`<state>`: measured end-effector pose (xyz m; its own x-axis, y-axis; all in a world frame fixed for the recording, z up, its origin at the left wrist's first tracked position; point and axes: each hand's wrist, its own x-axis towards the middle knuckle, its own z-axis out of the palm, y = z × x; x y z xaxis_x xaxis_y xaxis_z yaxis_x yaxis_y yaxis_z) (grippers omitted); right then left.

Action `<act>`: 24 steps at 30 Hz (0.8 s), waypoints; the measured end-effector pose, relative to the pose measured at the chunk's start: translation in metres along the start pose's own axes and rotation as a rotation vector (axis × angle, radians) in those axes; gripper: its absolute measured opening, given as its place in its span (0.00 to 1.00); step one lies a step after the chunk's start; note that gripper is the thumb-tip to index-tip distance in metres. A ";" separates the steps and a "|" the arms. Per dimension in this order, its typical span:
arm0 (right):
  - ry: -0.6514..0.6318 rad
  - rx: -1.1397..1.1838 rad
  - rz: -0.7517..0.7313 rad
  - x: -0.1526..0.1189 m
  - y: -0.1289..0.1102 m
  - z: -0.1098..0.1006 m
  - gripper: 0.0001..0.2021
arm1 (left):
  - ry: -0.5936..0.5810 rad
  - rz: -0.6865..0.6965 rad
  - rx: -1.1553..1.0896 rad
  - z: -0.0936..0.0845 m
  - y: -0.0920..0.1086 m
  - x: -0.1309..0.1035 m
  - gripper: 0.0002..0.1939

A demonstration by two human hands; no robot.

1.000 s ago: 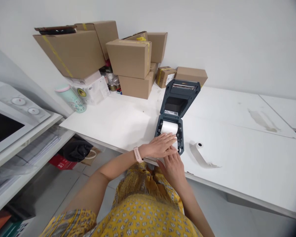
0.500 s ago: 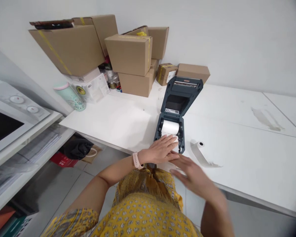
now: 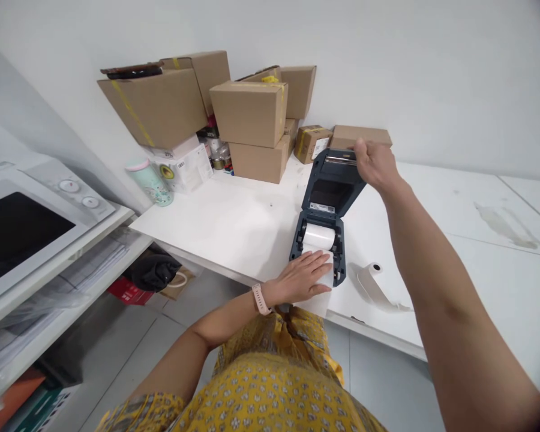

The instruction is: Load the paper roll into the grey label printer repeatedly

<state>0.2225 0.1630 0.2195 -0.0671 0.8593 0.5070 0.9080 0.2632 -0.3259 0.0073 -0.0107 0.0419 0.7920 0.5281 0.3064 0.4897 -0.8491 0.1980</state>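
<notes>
"white table (image 3: 216,222) against a pale wall (image 3: 454,90), boxes (image 3: 247,114) stacked at the back. what do you see from over there?"

"on my feed, the printer (image 3: 339,258) sits at the table's front edge, lid (image 3: 332,187) raised, a white roll (image 3: 320,236) inside."

"and the hands?"

"i have the left hand (image 3: 302,277) palm down on the paper (image 3: 329,278) in front of that roll, fingers slightly spread, pinching nothing."

"right one?"

"i see the right hand (image 3: 377,165) curled around the lid's top right corner, gripping it; its fingertips are hidden from me."

"anything close by?"

"a loose roll (image 3: 372,275) lies on the table just right of the printer, its strip trailing. well to the left, i get a mint tumbler (image 3: 150,183) and a microwave (image 3: 36,222)."
</notes>
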 end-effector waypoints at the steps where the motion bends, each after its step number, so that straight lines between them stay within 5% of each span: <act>1: 0.021 -0.001 0.004 -0.008 -0.002 0.000 0.41 | 0.056 0.001 -0.005 0.003 0.002 -0.004 0.28; 7: 0.169 0.068 -0.215 -0.120 -0.025 0.000 0.25 | 0.376 0.056 -0.105 0.016 0.017 -0.033 0.16; 12: 0.147 -0.016 -0.313 -0.240 -0.041 0.039 0.26 | 0.519 0.087 -0.177 0.014 0.026 -0.047 0.13; 15: 0.106 -0.058 -0.299 -0.281 -0.045 0.061 0.29 | 0.568 0.078 -0.212 0.010 0.025 -0.053 0.13; 19: 0.136 -0.043 -0.259 -0.283 -0.048 0.060 0.22 | 0.632 0.038 -0.173 -0.006 0.008 -0.042 0.17; 22: 0.114 -0.030 -0.300 -0.255 -0.045 0.049 0.14 | 0.690 0.036 -0.086 -0.024 -0.016 -0.013 0.21; 24: 0.050 -0.020 -0.350 -0.231 -0.040 0.047 0.14 | 0.610 0.128 -0.034 -0.037 -0.030 0.012 0.26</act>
<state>0.1820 -0.0253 0.0780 -0.3562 0.6957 0.6239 0.8413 0.5293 -0.1100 -0.0113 0.0213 0.0736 0.4875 0.3399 0.8042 0.3848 -0.9105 0.1516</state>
